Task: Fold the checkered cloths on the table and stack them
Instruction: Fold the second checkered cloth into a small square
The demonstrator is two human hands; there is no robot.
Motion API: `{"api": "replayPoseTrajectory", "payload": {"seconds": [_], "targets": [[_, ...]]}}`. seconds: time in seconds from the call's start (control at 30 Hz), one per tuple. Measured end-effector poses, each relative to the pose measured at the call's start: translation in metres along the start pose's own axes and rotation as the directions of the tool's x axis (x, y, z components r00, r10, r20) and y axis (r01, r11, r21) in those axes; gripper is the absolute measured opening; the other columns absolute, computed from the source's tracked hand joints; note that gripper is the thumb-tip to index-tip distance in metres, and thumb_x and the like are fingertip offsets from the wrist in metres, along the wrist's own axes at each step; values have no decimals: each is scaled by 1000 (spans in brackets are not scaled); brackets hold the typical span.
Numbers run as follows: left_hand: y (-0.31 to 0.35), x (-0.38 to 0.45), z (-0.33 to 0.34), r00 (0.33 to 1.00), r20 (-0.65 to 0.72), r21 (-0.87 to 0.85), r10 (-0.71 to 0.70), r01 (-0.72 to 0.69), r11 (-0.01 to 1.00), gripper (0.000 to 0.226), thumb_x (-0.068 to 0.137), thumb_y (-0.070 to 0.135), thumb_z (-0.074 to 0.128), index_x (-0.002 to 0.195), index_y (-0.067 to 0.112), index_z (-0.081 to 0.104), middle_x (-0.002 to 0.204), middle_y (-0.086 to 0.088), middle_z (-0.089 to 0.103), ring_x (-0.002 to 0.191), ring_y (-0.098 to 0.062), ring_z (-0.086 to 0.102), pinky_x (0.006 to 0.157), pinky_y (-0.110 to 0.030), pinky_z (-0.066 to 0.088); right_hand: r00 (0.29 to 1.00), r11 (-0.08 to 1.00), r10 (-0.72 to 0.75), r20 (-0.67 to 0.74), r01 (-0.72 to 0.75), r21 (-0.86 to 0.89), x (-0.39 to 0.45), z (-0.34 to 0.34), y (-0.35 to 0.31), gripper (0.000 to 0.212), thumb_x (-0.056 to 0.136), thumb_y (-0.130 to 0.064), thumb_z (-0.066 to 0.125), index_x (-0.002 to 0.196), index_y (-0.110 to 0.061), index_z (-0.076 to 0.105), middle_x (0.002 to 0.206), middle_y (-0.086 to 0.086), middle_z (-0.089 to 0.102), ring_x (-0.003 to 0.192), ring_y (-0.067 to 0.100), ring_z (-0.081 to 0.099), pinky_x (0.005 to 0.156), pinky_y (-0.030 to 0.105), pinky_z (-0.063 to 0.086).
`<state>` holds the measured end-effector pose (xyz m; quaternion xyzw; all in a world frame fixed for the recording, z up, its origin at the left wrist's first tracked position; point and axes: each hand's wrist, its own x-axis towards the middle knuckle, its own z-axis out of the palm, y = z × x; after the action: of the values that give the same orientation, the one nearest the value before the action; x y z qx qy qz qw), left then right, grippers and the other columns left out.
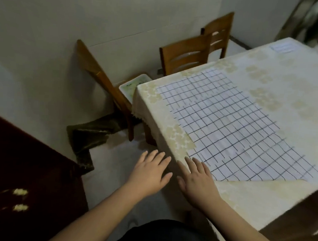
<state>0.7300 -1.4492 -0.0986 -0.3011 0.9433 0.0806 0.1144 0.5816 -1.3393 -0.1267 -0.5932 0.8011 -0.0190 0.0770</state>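
One checkered cloth (234, 128), white with a thin dark grid, lies spread flat on the table (294, 87), over a cream floral tablecloth (243, 196); its near corner reaches almost to the table's front edge. No brand or label can be read on it. A pale sheet (283, 47) at the far end of the table carries marks too blurred to make out, and the white tray (131, 86) down beside the table shows only green print that cannot be read. Both hands are empty, palms down, fingers straight and slightly spread. The right hand (197, 180) lies at the table's near left edge, its fingertips just beside the cloth's near left border; whether they touch it cannot be told. The left hand (151, 173) hovers off the table's side, apart from the cloth. Three wooden chairs (184, 55) stand along the wall side, and a dark green rag (87, 134) is bunched on the floor.
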Motion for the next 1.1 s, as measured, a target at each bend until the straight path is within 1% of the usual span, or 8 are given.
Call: {"api": "replayPoseTrajectory", "payload": {"seconds": [0.23, 0.43, 0.6, 0.7, 0.8, 0.9, 1.0, 1.1], "targets": [[-20, 83, -9, 969, 30, 56, 246, -248, 967, 83, 80, 59, -4, 152, 28, 23, 158, 2, 26, 147, -21, 16, 118, -43, 10, 973, 972, 229, -29, -230, -37, 29, 6, 17, 54, 83, -46, 38, 120, -20, 68, 120, 8, 68, 111, 32, 64, 95, 47, 49], [-48, 145, -28, 894, 96, 87, 438, -446, 891, 61, 100, 52, 25, 154, 26, 17, 162, 0, 17, 149, -21, 10, 120, -44, 5, 864, 863, 504, -24, -504, -20, 57, -4, 12, 55, 82, -45, 37, 118, -20, 70, 117, 7, 70, 109, 30, 66, 90, 47, 52], [-61, 186, -37, 826, 122, 122, 551, -563, 817, 73, 89, 58, 4, 154, 26, 17, 161, 1, 19, 149, -21, 11, 119, -44, 6, 779, 780, 626, -21, -626, -4, 73, -6, 9, 56, 86, -46, 34, 125, -21, 65, 124, 7, 66, 116, 31, 62, 95, 48, 50], [-60, 208, -37, 794, 133, 118, 593, -607, 786, 65, 96, 56, 14, 154, 26, 16, 162, 1, 18, 149, -20, 10, 120, -44, 6, 741, 741, 671, -14, -671, 19, 78, -8, 16, 60, 89, -47, 29, 133, -21, 59, 133, 7, 61, 125, 31, 55, 103, 48, 42], [-50, 226, -42, 762, 134, 130, 634, -648, 751, 84, 80, 61, -5, 153, 27, 17, 161, 2, 19, 149, -20, 11, 119, -43, 7, 700, 700, 714, -9, -714, 8, 81, -13, 26, 57, 87, -46, 33, 126, -20, 64, 126, 8, 66, 118, 31, 61, 96, 47, 49], [-35, 247, -40, 736, 156, 125, 659, -676, 726, 90, 75, 62, -9, 153, 27, 19, 161, 1, 20, 148, -20, 13, 119, -44, 7, 669, 668, 743, 5, -743, 43, 84, -10, 44, 54, 86, -46, 36, 122, -21, 67, 121, 7, 68, 112, 30, 64, 92, 47, 51], [-21, 269, -38, 740, 165, 152, 652, -672, 724, 79, 83, 54, 3, 149, 24, 34, 155, -2, 35, 143, -24, 29, 116, -45, 21, 654, 653, 756, -5, -754, 63, 91, -4, 66, 53, 87, -45, 35, 121, -20, 68, 119, 7, 69, 110, 30, 65, 91, 47, 52], [-17, 288, -35, 719, 170, 214, 674, -695, 687, 55, 84, 40, 32, 125, 22, 64, 125, -3, 66, 115, -25, 62, 92, -42, 51, 659, 655, 752, 15, -749, 103, 101, 0, 84, 54, 91, -45, 32, 125, -20, 65, 123, 8, 67, 114, 31, 63, 94, 47, 50]]}}
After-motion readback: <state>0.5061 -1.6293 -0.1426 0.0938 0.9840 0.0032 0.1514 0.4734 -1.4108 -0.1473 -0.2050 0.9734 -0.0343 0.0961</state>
